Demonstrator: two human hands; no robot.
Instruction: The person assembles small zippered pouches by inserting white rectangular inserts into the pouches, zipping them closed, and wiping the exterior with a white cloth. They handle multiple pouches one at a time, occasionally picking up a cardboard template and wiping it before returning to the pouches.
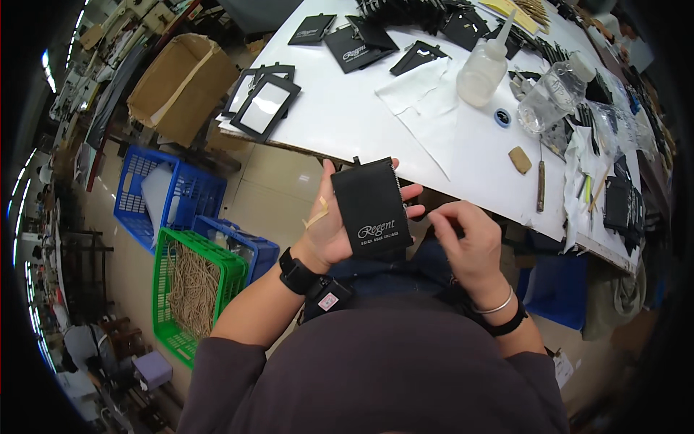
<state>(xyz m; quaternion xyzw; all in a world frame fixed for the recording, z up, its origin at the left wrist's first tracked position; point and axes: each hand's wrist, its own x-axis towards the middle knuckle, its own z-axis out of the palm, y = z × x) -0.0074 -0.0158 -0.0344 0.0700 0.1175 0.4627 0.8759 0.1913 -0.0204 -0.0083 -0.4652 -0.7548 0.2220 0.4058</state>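
Note:
A flat black zip wallet (371,202) with silver lettering rests across the palm of my left hand (329,224), in front of my body. The fingers reach behind it and their tips show past its right side, where a zip runs along the upper edge. A strip of beige tape (316,213) clings near the base of my left thumb. Just right of the wallet, my right hand (468,239) is closed, thumb and forefinger pinched together. Whatever may be between those fingertips is too small to make out. The right hand appears apart from the wallet.
On the white table (325,116) lie black holders with clear windows (266,106), more black wallets (358,49), a squeeze bottle (483,69), white cloth (423,90), a clear jar (553,98) and an awl-like tool (541,184). Crates, one green (242,262), and a cardboard box (177,87) stand left.

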